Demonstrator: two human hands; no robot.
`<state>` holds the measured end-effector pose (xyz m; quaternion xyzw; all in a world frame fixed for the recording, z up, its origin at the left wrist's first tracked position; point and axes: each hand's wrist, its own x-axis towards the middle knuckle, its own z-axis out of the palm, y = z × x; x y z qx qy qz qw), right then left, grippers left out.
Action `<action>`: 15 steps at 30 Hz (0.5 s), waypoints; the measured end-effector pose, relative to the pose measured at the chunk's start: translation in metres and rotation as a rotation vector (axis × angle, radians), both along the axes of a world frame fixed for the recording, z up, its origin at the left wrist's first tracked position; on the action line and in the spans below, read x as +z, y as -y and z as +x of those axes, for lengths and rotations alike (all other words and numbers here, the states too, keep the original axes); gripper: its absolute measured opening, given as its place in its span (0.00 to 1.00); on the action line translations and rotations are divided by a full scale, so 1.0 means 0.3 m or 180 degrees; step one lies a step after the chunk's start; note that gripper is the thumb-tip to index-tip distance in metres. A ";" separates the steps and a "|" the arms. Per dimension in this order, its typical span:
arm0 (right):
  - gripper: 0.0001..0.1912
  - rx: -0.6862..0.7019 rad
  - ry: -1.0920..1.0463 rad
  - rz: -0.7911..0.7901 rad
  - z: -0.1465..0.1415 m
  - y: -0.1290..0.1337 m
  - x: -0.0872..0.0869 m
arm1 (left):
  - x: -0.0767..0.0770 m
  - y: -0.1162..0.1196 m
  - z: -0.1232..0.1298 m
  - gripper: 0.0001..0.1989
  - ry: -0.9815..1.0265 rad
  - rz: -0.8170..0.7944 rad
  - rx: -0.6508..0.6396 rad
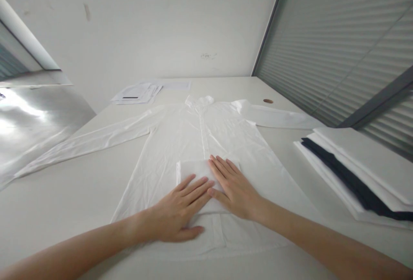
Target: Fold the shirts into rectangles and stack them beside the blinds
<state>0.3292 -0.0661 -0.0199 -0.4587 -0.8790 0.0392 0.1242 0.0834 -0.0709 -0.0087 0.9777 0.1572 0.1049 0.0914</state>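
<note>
A white long-sleeved shirt [183, 138] lies spread out on the table, its collar at the far end and its sleeves stretched to both sides. On the lower front of the shirt rests a folded white cloth [193, 168], small and roughly rectangular. My left hand [183, 207] lies flat on the cloth's near left part, fingers stretched and thumb apart. Flat on the cloth's right part is my right hand [235, 189], its fingers extended. The fingertips of the left hand meet the right thumb. Much of the cloth is hidden under both hands.
A stack of folded white and dark fabric [358, 168] sits on the right of the table [97, 194]. Papers [138, 93] lie at the far left, near the wall. A round hole [268, 101] shows at the back right. Blinds [338, 43] cover the right side.
</note>
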 end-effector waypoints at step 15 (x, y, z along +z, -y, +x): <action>0.39 -0.0063 -0.0054 -0.0040 -0.012 0.015 0.005 | -0.029 -0.086 0.096 0.52 0.0258 0.0237 0.1112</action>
